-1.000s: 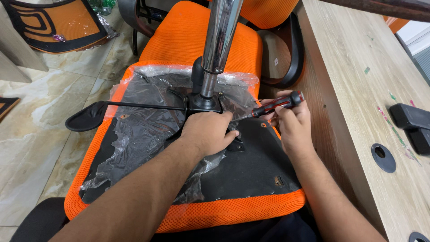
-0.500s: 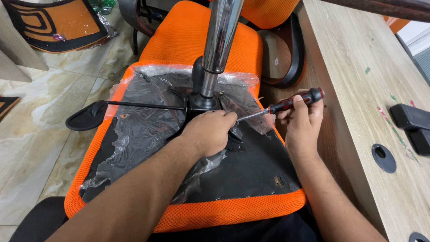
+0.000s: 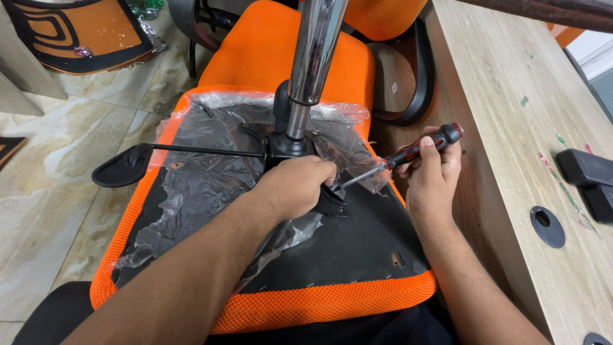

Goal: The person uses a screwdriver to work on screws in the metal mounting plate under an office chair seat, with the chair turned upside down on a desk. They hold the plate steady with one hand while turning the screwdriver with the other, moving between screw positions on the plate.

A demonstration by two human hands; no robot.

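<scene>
Fingers of the left hand (image 3: 297, 185) curl down on the black plate (image 3: 332, 203) under the upturned orange seat (image 3: 274, 306). The right hand (image 3: 434, 176), just right of it, grips a screwdriver (image 3: 408, 153), tip slanting down at the plate.

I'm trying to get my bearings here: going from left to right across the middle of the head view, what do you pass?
Black paddle lever → chrome chair post → left hand on the black base plate → screwdriver → right hand → round cable hole in the wooden desk → black block at the desk's right edge.
</scene>
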